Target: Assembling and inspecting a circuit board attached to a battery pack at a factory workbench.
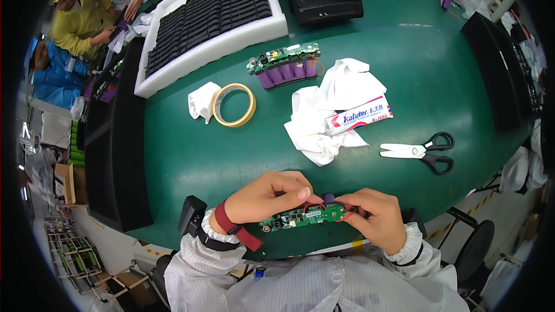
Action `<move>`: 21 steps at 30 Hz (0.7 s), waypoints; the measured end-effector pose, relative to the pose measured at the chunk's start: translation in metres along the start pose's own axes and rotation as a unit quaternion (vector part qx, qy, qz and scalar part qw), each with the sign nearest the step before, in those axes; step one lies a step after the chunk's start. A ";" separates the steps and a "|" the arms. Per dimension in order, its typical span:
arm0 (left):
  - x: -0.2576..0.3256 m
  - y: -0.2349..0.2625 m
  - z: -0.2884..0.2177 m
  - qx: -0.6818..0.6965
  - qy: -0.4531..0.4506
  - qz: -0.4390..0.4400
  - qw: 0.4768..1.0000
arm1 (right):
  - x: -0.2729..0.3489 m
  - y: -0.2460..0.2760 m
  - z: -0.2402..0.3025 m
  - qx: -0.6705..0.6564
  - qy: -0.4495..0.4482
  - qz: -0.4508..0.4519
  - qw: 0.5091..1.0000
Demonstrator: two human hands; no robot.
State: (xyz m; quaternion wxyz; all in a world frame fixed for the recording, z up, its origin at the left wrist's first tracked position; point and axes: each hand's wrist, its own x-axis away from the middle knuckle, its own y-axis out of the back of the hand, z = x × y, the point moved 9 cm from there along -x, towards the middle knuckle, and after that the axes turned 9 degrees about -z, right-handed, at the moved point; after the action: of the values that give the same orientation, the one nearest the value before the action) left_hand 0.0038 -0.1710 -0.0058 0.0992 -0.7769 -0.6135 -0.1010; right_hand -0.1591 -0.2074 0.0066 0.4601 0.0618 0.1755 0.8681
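Note:
Close to the table's near edge is a battery pack (309, 216) with a green circuit board on top, held between my two hands. My left hand (272, 195) reaches over its far side, fingers bent and thumb beside them, close to a looped red wire (313, 205). At the pack's right end my right hand (374, 215) closes thumb and fingers around it, where another bit of red wire shows. My fingers hide part of the pack. Farther off stands a second battery pack (283, 69), with purple cells under a green board.
Yellow tape (252, 107), white cloths (315, 121), a white glue tube (361, 117) and black-handled scissors (419, 151) lie beyond my hands. A white foam tray (214, 55) holds rows of black parts. Black bins flank the table (416, 69). Several people work at far left.

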 end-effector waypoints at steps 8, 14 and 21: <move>0.006 -0.006 -0.024 -0.089 -0.013 0.001 0.996 | 0.006 0.014 0.012 -0.023 0.002 0.030 0.999; 0.018 0.053 -0.025 -0.056 0.001 -0.178 0.982 | -0.080 0.064 0.052 0.098 0.108 0.033 0.989; 0.030 0.077 0.025 0.076 0.016 -0.286 0.955 | -0.233 0.008 -0.053 0.013 0.057 -0.036 0.998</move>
State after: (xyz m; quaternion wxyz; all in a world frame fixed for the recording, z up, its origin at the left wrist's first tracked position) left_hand 0.0866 -0.1541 -0.0234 0.1346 -0.5570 -0.8145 -0.0912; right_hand -0.0472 -0.4160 -0.0267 0.4795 0.0113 0.2149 0.8507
